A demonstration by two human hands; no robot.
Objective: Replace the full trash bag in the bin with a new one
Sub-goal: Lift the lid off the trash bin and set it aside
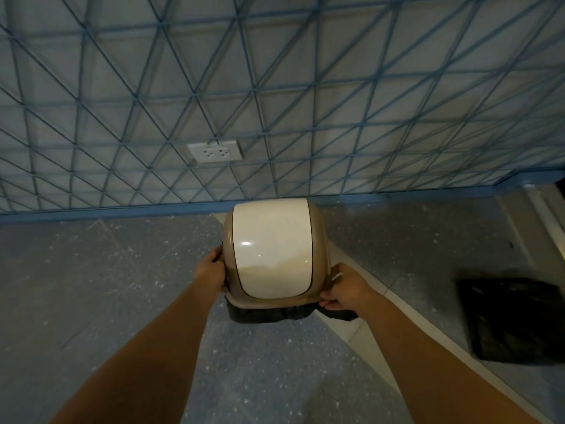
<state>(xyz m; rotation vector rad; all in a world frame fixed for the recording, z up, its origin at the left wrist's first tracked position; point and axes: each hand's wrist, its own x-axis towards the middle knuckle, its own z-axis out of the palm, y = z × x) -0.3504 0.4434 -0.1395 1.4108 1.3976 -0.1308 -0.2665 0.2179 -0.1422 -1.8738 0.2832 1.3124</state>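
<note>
We grip the lid on the bin, left hand and right hand clamped on opposite edges, black bag beneath

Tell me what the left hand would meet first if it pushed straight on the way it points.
The left hand already grips the bin lid at its side; beyond that, probably the blue-patterned wall, though depth is unclear.

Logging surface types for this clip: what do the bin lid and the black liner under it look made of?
Bin lid: apparently hard glossy plastic, cream flap in a tan frame, with a sharp light glint. Black liner: likely thin plastic film, crumpled and folded below the rim.
</note>
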